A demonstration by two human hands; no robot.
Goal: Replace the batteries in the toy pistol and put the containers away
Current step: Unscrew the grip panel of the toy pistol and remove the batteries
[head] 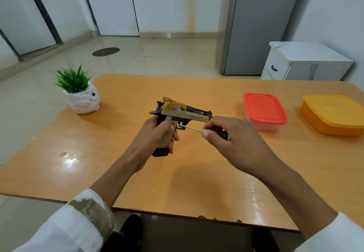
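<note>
My left hand (155,135) grips the handle of a yellow, grey and black toy pistol (182,111), held above the table with its barrel pointing right. My right hand (228,133) pinches the black handle of a small screwdriver (190,128). The metal tip of the screwdriver sits against a screw at the top of the pistol's grip. A clear container with a red lid (264,107) stands shut on the table to the right. Farther right is an orange container (334,113) with its lid on.
The wooden table (118,153) carries a white owl-shaped pot with a green plant (80,94) at the back left. Beyond the table's right corner stand a white drawer cabinet (303,62) and a grey locker (256,25).
</note>
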